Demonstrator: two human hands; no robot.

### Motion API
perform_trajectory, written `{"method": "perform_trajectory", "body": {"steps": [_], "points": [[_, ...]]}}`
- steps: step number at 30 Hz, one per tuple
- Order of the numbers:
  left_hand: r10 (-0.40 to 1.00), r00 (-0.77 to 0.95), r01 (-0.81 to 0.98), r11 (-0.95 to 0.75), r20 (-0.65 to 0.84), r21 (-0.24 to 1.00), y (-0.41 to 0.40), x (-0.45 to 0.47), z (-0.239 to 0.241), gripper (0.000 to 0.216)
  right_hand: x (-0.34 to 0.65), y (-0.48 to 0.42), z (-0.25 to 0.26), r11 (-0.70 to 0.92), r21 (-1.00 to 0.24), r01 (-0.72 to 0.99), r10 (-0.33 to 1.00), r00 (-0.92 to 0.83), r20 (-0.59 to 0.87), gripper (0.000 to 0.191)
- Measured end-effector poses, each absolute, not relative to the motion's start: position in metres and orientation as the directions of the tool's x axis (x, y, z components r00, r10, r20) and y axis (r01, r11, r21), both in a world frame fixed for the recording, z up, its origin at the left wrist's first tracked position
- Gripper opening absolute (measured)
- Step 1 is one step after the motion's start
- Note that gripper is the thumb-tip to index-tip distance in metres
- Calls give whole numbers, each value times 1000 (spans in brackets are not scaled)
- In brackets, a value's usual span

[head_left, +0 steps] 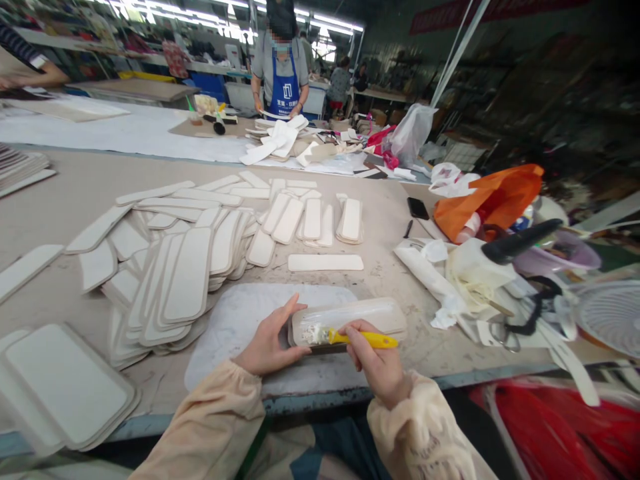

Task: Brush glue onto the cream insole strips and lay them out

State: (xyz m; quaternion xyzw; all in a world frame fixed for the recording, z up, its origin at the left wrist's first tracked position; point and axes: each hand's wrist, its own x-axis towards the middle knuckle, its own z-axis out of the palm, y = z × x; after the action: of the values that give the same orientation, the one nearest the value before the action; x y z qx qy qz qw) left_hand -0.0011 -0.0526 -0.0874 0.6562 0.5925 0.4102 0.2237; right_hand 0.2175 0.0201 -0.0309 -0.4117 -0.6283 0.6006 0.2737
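My left hand (pixel 269 341) grips the left end of a long rounded white panel (pixel 373 313), thumb on top and fingers under it, so it stays steady near the table's front edge. My right hand (pixel 375 357) is closed round a yellow-handled brush (pixel 367 339). The brush's white bristles rest on the panel's left part, which looks wet and glossy. Under the panel lies a pale work mat (pixel 240 320).
Many similar white panels (pixel 190 267) lie fanned out on the table (pixel 85 187) to the left and behind. To the right lie cloths, scissors (pixel 500 331), a phone (pixel 417 208), an orange bag (pixel 500 193) and a fan (pixel 607 313). A person in a blue apron (pixel 283 73) works at the far end.
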Motion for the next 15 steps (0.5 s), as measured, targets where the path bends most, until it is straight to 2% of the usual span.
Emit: {"method": "perform_trajectory", "body": {"steps": [6,15], "points": [[957,-31,636,-203,287,744,-53,-2,-86,94,251,39,-21,0,-947,321,911,-391,-132,33],[957,-35,689,-186,288,701,-53,-3,-87,91,302,68,-9,62,-850,523,990,-140,-15,33]]}}
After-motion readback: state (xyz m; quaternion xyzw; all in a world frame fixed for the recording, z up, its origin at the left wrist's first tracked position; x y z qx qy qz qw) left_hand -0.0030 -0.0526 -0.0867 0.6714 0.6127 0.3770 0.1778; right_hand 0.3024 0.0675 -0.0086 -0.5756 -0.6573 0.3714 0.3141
